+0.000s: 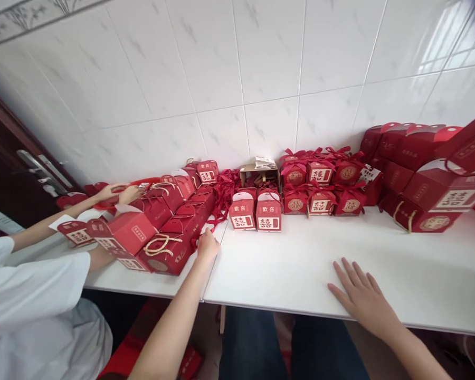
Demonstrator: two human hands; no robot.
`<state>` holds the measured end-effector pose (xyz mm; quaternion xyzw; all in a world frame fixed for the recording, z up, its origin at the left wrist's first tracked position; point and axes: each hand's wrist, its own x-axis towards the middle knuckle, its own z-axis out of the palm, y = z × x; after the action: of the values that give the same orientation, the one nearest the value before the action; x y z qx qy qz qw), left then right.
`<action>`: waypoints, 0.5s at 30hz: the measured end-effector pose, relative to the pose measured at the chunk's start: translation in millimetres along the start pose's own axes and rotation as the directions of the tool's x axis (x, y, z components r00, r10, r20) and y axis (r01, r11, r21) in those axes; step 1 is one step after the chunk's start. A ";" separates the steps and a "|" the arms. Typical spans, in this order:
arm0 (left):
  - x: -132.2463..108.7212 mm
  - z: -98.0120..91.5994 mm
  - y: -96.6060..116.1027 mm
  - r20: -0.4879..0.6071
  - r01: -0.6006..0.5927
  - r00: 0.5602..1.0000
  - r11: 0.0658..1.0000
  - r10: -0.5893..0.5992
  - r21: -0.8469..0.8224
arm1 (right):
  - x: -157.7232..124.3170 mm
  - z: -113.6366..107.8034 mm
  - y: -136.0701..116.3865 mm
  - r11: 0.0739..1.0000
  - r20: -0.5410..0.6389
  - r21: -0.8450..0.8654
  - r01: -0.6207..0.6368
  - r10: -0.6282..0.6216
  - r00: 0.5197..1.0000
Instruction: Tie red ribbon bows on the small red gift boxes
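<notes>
My left hand (208, 244) reaches to the edge of a pile of flat red gift boxes (170, 232) with rope handles, fingers curled against a red piece; what it grips is hidden. My right hand (362, 295) lies flat and open on the white table (293, 269), fingers spread, holding nothing. Two small assembled red boxes (255, 211) stand just beyond, between my hands.
A person in a white shirt (35, 311) sits at my left, hands (116, 194) on red boxes. Ribboned red boxes (320, 184) line the tiled wall; larger red boxes (431, 174) are stacked at right. A small cardboard box (259, 170) and loose red ribbons (224, 192) lie at the back.
</notes>
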<state>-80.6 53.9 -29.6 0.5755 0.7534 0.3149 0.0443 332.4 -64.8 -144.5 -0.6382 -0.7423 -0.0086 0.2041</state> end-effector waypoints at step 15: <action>-153.6 -33.2 35.1 0.107 -0.214 0.960 0.928 0.257 -0.306 | -14.3 -55.0 -160.3 0.015 0.431 0.902 -0.431 -0.098 0.897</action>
<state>-14.1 -92.8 -30.1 0.6707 0.6187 0.3826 0.1452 197.5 -123.0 -58.9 -0.3887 -0.4770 0.6541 0.4399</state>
